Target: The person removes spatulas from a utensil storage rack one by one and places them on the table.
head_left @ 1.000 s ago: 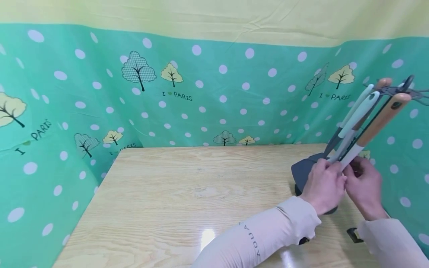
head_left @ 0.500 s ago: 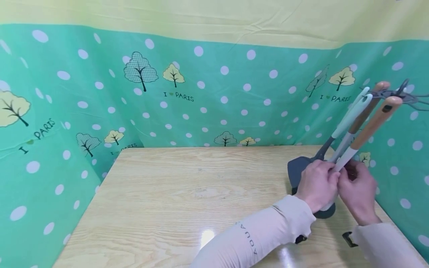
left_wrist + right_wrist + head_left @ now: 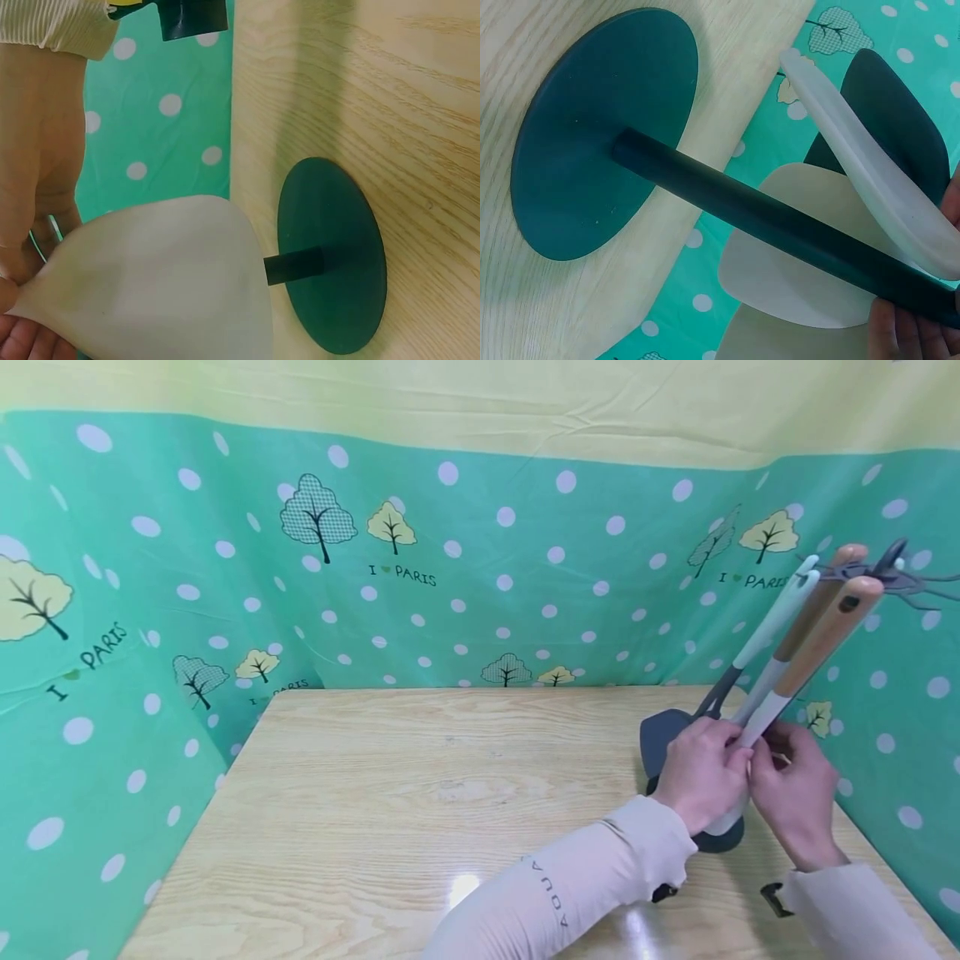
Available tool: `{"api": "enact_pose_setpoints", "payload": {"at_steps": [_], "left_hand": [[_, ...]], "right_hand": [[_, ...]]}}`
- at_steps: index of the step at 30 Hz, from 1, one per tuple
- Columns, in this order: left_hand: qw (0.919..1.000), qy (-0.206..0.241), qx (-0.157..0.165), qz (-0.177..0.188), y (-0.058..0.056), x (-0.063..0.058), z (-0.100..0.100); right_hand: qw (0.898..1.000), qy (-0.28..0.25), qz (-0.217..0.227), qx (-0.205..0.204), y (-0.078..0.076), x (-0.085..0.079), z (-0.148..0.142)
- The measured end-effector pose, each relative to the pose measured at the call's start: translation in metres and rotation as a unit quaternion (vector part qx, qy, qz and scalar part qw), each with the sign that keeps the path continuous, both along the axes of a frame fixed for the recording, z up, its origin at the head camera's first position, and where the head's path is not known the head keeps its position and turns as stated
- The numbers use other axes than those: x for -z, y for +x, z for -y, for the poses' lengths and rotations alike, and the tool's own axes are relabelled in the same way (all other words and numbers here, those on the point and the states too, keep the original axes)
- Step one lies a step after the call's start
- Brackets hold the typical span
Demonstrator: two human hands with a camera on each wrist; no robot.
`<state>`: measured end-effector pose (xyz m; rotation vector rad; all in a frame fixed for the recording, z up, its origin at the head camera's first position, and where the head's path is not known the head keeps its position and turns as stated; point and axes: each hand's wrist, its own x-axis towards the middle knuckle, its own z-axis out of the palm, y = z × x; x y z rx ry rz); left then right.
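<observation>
A dark utensil stand, its round base (image 3: pixel 600 142) on the table, has several kitchen utensils hanging from its hooks (image 3: pixel 896 575). My left hand (image 3: pixel 701 777) grips low among the utensils, thumb at the white neck of a brown-handled spatula (image 3: pixel 821 639). That spatula's broad white head (image 3: pixel 165 270) points down over the base. Just right of it, my right hand (image 3: pixel 797 793) holds the stand's dark pole (image 3: pixel 742 214), fingertips visible against it in the right wrist view. A dark turner head (image 3: pixel 663 735) sticks out left of my left hand. Mint handles (image 3: pixel 776 618) lean behind.
The wooden table (image 3: pixel 375 810) stretches away to the left of the stand. A green dotted curtain (image 3: pixel 450 568) encloses it at the back and both sides, close to the stand on the right.
The stand and its hanging utensils have shifted and turned a little, the handles and base moving left in the head view. Both hands have moved left with them, keeping their hold.
</observation>
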<state>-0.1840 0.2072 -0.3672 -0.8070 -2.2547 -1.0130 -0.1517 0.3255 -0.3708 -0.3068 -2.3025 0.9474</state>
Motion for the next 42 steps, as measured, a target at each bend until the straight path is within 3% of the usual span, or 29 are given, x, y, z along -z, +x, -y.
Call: {"api": "enact_pose_setpoints", "payload": {"at_steps": [7, 16, 25, 42], "left_hand": [[0.9999, 0.005, 0.010, -0.004, -0.001, 0.000, 0.008], [0.9996, 0.004, 0.020, 0.018, -0.003, 0.004, 0.017], [0.9998, 0.013, 0.017, 0.004, -0.004, 0.004, 0.027], [0.9992, 0.023, 0.032, -0.004, -0.010, 0.009, 0.042]], "right_hand": [[1.000, 0.003, -0.024, -0.003, -0.001, 0.001, 0.008], [0.999, 0.008, -0.032, -0.013, -0.002, 0.003, 0.016], [0.998, 0.015, -0.051, -0.031, -0.004, 0.003, 0.023], [0.999, 0.017, -0.038, -0.032, -0.007, 0.003, 0.036]]}}
